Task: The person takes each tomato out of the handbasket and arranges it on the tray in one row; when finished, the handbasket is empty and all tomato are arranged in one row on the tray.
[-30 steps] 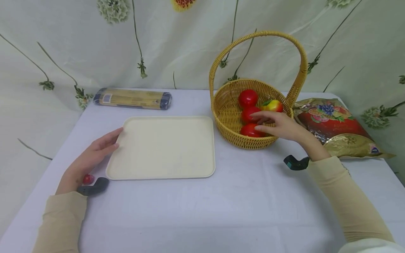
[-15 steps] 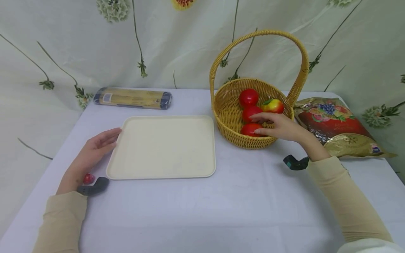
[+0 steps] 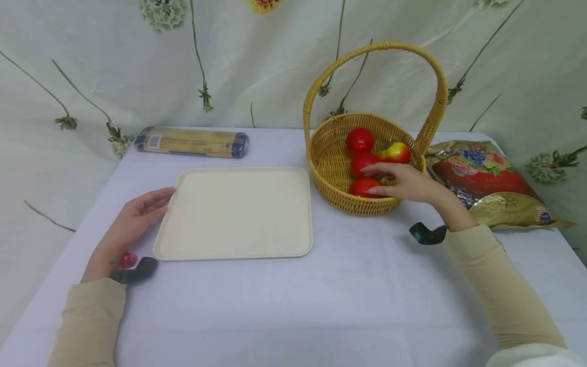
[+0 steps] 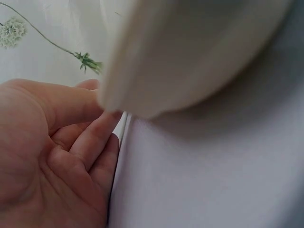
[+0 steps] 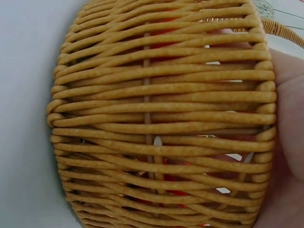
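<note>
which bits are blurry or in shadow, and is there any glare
Left wrist view: the tray looms close and blurred, with a soft dark shadow beneath it on the tablecloth, while the left hand looks sharper; right wrist view: the basket weave is fairly crisp; head view: soft light, faint shadow beside the right sleeve, small glints on the shiny bag.

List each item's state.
Basket: upright, handle raised
Three red fruits: in the basket
Yellow-red fruit: in the basket
Tray: flat, face up
Shiny bag: lying flat
Long package: lying flat
Small red object: partly hidden
Left grip: at tray's edge
Right grip: over red fruits
</note>
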The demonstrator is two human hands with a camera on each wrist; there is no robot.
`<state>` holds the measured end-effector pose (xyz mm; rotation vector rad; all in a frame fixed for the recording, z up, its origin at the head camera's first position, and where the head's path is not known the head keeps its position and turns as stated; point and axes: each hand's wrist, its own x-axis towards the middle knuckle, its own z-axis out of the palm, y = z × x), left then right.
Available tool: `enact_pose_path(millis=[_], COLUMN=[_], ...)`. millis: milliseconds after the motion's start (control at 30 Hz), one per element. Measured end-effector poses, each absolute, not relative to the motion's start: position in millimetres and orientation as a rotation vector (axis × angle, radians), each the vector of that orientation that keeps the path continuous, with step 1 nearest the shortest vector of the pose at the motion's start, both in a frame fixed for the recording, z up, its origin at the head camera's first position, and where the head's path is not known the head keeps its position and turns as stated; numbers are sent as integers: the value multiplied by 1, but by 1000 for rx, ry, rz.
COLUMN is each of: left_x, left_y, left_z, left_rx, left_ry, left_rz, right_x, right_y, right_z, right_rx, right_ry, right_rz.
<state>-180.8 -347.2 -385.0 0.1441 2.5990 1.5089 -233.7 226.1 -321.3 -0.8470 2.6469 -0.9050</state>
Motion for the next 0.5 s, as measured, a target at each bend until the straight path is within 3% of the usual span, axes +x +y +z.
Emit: enact_pose_path(millis=[500], left_x=[-180], left_y=[-346], left_z=[-385], left_rx=[152], left_ry=[2616], left_rz=[1520], right_x=[-236], right_y=[226], right_z=[-319], right_rx=[-838], right_ry=[2626], right_rz=[-883])
